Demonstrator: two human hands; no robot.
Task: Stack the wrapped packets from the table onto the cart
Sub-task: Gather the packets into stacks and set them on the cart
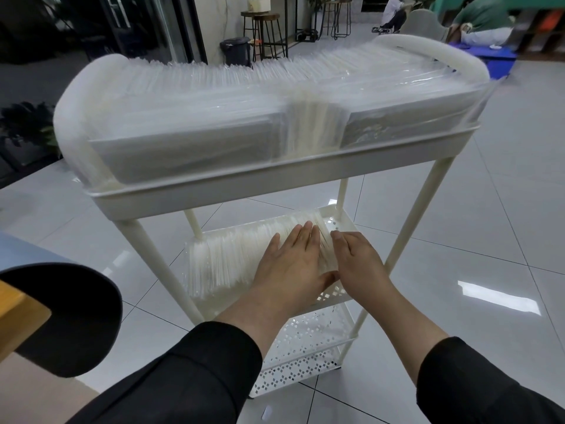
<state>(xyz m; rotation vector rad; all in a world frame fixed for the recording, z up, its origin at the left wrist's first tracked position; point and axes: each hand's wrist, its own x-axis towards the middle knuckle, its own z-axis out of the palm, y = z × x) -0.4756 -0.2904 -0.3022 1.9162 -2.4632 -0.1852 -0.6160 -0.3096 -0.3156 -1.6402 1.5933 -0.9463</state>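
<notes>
A white three-tier cart (214, 191) stands in front of me. Its top tray is packed with rows of clear-wrapped white packets (189, 123) standing on edge. The middle shelf (333, 296) holds another row of wrapped packets (226, 258). My left hand (293, 261) lies flat with fingers spread against the right end of that row. My right hand (357, 261) presses on the same end from the right, a thin bunch of packets (324, 240) squeezed between both hands. The perforated bottom shelf (302, 362) looks bare.
A table corner (21, 304) with a dark rounded edge sits at the left. Glossy tiled floor surrounds the cart. Stools (266, 32), a bin (235, 52) and seated people (477, 22) are far behind. A potted plant (27, 123) stands at the left.
</notes>
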